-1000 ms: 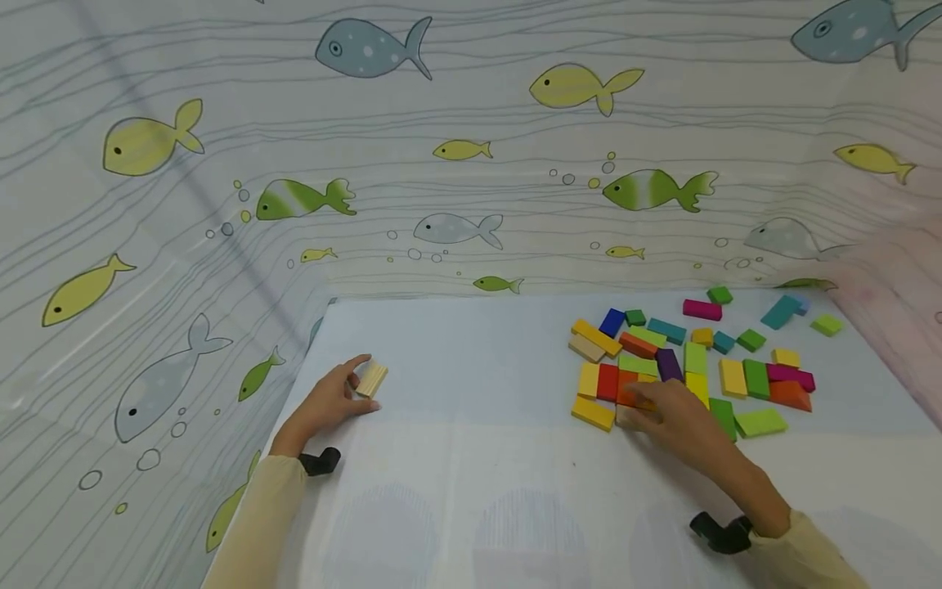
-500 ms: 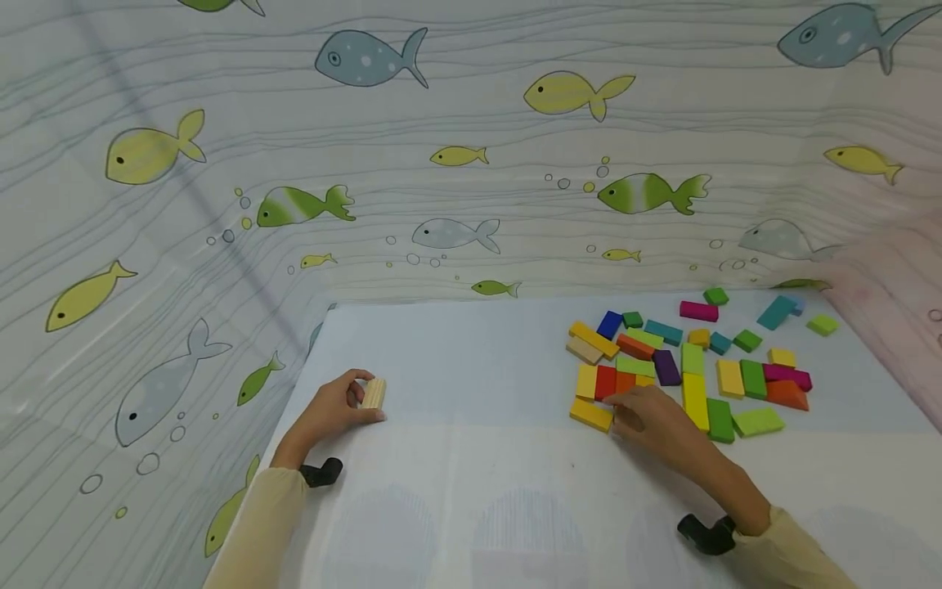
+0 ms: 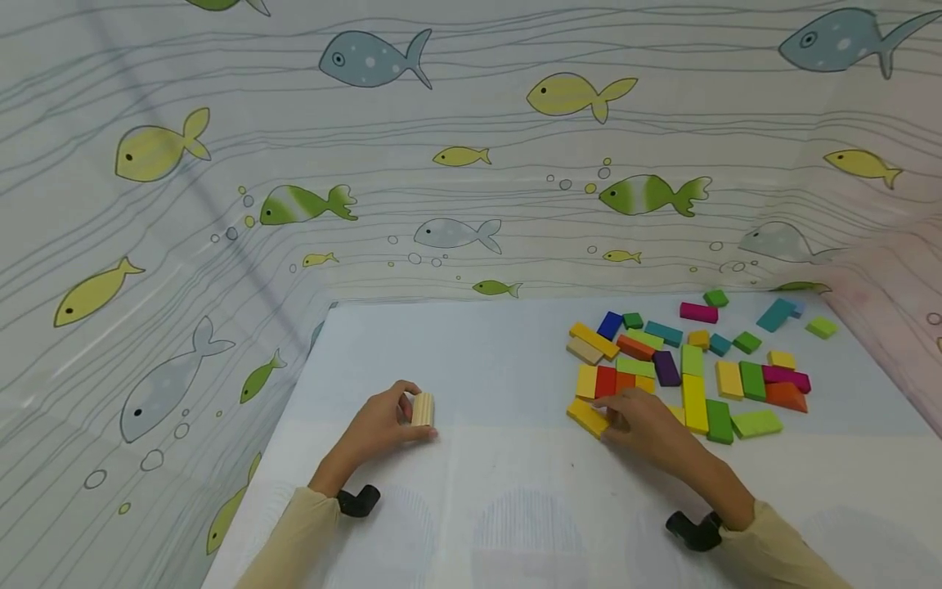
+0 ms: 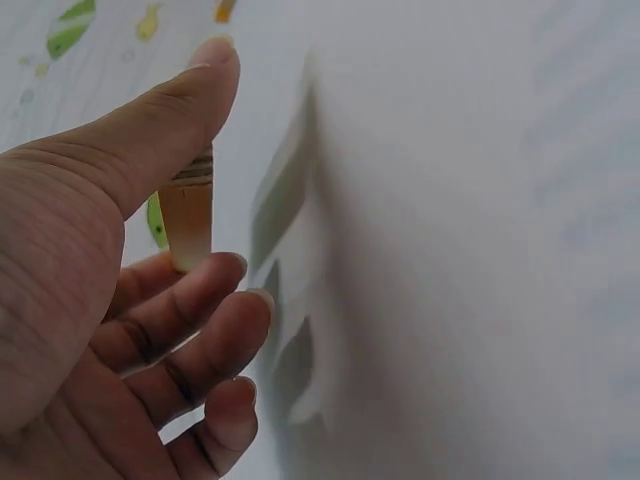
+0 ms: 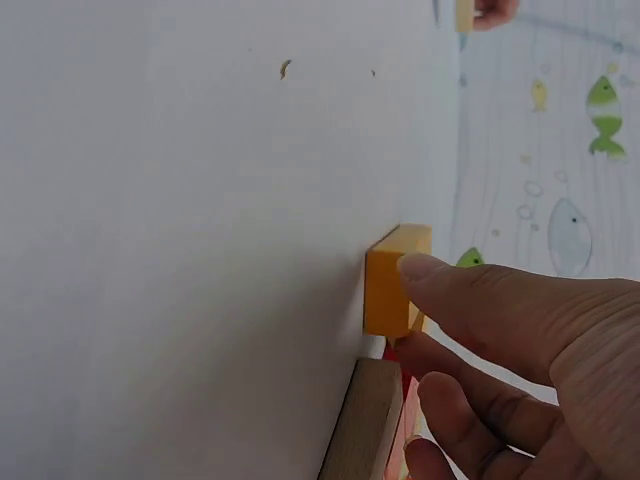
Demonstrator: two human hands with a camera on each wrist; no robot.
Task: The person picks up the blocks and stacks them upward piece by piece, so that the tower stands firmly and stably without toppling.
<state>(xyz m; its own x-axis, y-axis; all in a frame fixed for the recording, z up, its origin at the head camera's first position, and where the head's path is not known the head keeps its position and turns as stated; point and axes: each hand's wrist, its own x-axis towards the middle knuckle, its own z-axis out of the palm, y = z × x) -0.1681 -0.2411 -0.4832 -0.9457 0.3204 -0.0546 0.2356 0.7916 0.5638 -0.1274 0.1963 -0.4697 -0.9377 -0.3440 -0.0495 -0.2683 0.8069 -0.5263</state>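
The right hand (image 3: 646, 421) pinches the yellow block (image 3: 586, 418), its length slanting away leftward; the left hand (image 3: 383, 427) holds a pale block (image 3: 423, 410).

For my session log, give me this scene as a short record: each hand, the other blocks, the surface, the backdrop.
left hand: pinches a pale striped block
right hand: grips a yellow-orange block at the group's near-left corner
other blocks: many colours, spread on the person's right
surface: white tabletop
backdrop: fish-print sheet
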